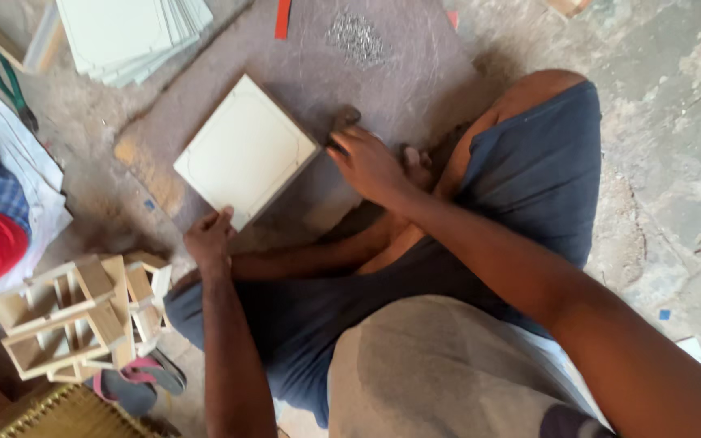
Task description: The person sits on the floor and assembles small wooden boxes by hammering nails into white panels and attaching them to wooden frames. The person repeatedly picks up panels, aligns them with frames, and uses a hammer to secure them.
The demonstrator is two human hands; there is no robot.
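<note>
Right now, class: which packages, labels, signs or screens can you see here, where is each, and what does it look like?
None: no package, label, sign or screen shows.
Nearest in kind: a square cream panel with a faint drawn outline, on a dark board, steadied by the left hand, right hand at its edge.
A stack of pale sheets, top left.

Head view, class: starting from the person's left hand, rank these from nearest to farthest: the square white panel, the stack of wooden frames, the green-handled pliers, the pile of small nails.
From the left hand:
1. Square white panel, touched at its lower corner.
2. Stack of wooden frames, lower left.
3. Pile of small nails, top centre.
4. Green-handled pliers, far upper left.
</note>
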